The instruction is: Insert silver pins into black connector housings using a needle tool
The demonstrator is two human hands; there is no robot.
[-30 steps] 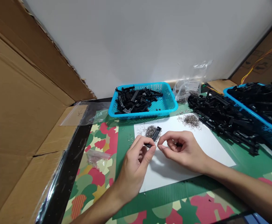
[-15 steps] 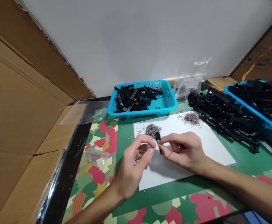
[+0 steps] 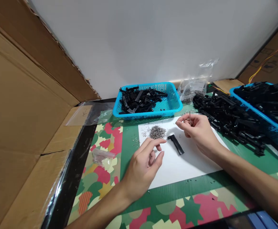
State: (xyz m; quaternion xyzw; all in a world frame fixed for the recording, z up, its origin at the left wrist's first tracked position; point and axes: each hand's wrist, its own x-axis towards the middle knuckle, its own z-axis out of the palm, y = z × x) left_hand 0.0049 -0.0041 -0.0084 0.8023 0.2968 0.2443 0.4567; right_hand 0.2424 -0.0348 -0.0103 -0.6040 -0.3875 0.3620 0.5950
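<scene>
My left hand (image 3: 147, 165) hovers over the left part of the white sheet (image 3: 167, 175). Its fingers are apart, and nothing shows between thumb and index finger. Just right of those fingertips a black plastic part (image 3: 176, 145), long with a short bend at its upper end, lies on the paper. My right hand (image 3: 197, 128) is up over the sheet's far right with thumb and index fingertips pinched. A thin metal piece (image 3: 190, 117) sticks up among its curled fingers; its exact kind is unclear. Small metal pins or screws (image 3: 157, 132) form a pile beyond my left hand.
A blue basket (image 3: 147, 116) with black parts stands at the back. On the right are a heap of black parts (image 3: 234, 121) and a second blue basket (image 3: 270, 117). Clear bags (image 3: 193, 87) (image 3: 102, 157) lie around. Cardboard (image 3: 17, 95) walls the left side.
My hands have moved apart from their meeting point. The right hand went up and right, over the second metal pile. The black part now lies in plain view on the paper.
</scene>
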